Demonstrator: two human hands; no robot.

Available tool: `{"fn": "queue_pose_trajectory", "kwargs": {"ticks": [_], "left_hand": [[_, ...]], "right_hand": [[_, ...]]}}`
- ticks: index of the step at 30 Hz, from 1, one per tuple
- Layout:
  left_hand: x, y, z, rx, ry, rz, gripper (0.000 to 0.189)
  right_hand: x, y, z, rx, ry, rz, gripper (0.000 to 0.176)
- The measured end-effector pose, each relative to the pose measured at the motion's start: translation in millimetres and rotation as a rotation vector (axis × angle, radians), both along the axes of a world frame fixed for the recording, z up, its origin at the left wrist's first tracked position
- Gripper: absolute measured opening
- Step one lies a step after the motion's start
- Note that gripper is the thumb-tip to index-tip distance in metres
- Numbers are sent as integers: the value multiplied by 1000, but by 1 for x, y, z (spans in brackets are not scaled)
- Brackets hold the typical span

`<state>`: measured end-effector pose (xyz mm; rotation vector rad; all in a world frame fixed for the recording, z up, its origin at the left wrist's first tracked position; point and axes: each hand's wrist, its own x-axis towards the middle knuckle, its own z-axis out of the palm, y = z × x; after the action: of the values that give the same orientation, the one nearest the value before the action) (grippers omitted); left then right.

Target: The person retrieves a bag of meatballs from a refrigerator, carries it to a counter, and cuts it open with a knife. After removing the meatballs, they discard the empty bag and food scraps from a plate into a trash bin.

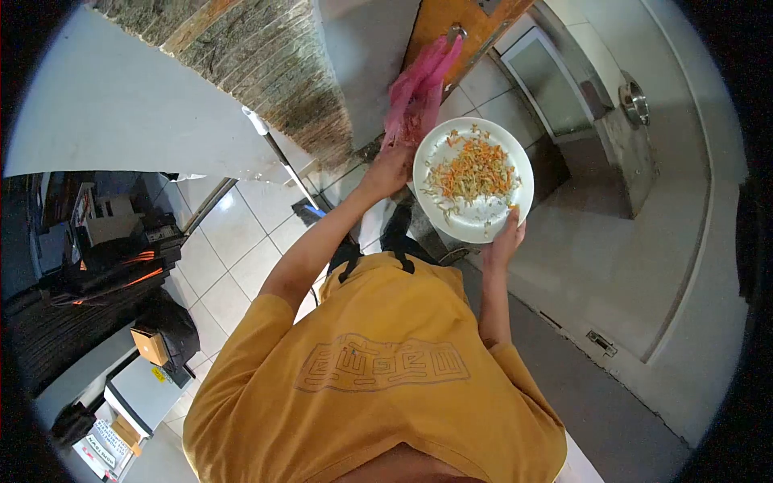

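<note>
My right hand (506, 240) grips the near rim of a round white plate (445, 219), the thumb lying over its edge. Shredded vegetables (473, 171), orange and pale green, lie scattered across the plate's middle. To the left of the plate, my left hand (389, 171) is closed at the lower part of a pink plastic bag (419, 97). That bag hangs from a metal knob (456, 32) on a wooden door, and darker bits show through its thin side. The fingertips of my left hand are partly hidden by the bag.
A rough stone-faced wall edge (266, 72) juts in at upper left, with a broom (310, 211) leaning below it. A grey door (604, 266) stands at right, near a white-framed panel (547, 80). Black bags (121, 274) and a printer-like box (149, 390) sit at left.
</note>
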<state>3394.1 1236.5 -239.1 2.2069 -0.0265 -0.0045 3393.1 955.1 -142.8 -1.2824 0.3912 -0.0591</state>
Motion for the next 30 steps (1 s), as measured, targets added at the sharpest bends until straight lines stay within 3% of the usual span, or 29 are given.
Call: {"fn": "queue_pose_trajectory", "kwargs": {"ticks": [1,4,5,6,7,8,10,11,13,16,17,19,22,26,30], "left_hand": [[10,-2,1,-237,189,52,48],[41,-5,-4,-330,233,171,52],[58,-4,-21,-329,235,163,52],[78,-4,-58,-566,149,106,53],[91,18,-116,-824,81,67,54],[96,23,-108,-828,87,60,54],[108,41,-59,55,-300,-114,65],[116,48,-36,53,-301,-125,65],[128,57,-9,497,-130,-428,71],[167,69,-41,399,-297,-585,86],[177,68,-45,395,-295,-597,86],[196,66,-39,136,-215,-610,81],[221,50,-37,147,-249,-600,73],[204,53,-6,55,-180,-653,64],[163,53,19,-27,-297,-573,49]], "right_hand": [[-2,-8,3,-56,-32,-14,41],[-7,-27,16,-65,-13,-52,42],[-8,-31,22,-65,-12,-60,42],[-9,-33,28,-47,-20,-57,42],[3,-6,1,-52,-4,-42,43],[3,-7,0,-56,-1,-50,43],[3,-12,0,-69,38,-75,44],[2,-12,0,-69,38,-86,44],[1,-10,3,-140,105,-169,45],[-1,-10,-6,-106,148,-150,58],[-1,-11,-6,-106,153,-160,58],[-3,-11,-6,-145,136,-129,56],[-5,-22,-17,-186,93,-99,52],[-2,-18,-18,-151,76,-83,46],[3,-12,-22,-194,64,-78,43]]}}
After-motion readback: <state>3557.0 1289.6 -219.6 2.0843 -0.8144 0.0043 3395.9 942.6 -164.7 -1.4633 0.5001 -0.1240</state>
